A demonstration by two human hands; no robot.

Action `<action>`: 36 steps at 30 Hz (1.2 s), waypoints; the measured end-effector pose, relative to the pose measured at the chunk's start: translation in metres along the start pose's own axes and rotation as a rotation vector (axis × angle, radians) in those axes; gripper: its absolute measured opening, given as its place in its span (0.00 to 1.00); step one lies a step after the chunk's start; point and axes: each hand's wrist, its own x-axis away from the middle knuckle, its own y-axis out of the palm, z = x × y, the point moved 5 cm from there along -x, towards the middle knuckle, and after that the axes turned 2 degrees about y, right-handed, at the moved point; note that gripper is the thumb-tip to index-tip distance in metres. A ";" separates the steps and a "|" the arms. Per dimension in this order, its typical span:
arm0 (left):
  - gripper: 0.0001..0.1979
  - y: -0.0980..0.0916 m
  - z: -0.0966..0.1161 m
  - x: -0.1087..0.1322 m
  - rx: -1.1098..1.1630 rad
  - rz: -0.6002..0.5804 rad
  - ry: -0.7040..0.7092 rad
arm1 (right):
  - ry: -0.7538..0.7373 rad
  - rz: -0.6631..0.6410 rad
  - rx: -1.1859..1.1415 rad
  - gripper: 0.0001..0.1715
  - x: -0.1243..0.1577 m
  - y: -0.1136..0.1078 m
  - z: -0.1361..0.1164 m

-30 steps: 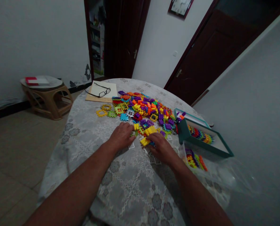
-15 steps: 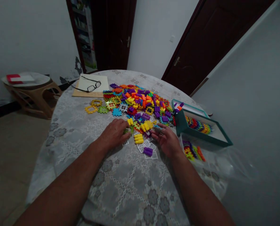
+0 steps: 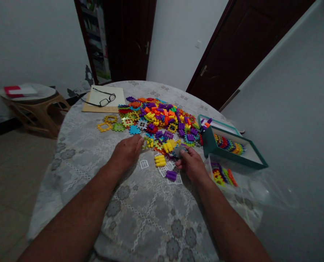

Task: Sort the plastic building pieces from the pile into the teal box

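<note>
My left hand (image 3: pixel 127 151) is closed, with its thumb and index finger pinching a green toothed building piece (image 3: pixel 146 144) at the near edge of the pile. On the other side my right hand (image 3: pixel 191 162) grips a flat grey building piece (image 3: pixel 178 151) between thumb and fingers. Between the hands lie a yellow ribbed block (image 3: pixel 160 160) and a purple ribbed block (image 3: pixel 171 175), partly over white window-like lattice pieces (image 3: pixel 177 180). One more white lattice piece (image 3: pixel 144 164) lies by my left hand. Another yellow block (image 3: pixel 167 147) rests on the pile's front.
A heap of colourful interlocking pieces (image 3: pixel 162 116) covers the middle of the table. To the right stand a dark green box (image 3: pixel 238 154) with rows of pieces and a clear plastic bag (image 3: pixel 262 189). Glasses (image 3: pixel 104 102) lie on paper (image 3: pixel 118 95) at the left back.
My left hand has drawn slightly left and closed on the green piece, uncovering a white lattice piece. My right hand has closed its fingers around the grey piece.
</note>
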 end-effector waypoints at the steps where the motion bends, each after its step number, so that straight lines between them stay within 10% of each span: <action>1: 0.20 -0.002 0.000 0.000 0.045 0.005 -0.013 | -0.026 0.001 0.044 0.28 0.001 0.000 0.000; 10: 0.12 0.006 0.005 0.002 0.371 -0.113 -0.093 | -0.186 -0.071 0.283 0.22 0.015 0.014 -0.009; 25: 0.02 0.009 -0.012 0.000 0.289 -0.149 -0.105 | -0.416 -0.334 0.613 0.13 0.008 0.098 -0.027; 36: 0.10 0.003 -0.006 0.004 0.299 -0.161 -0.044 | -0.737 -0.166 0.912 0.16 -0.010 0.111 -0.019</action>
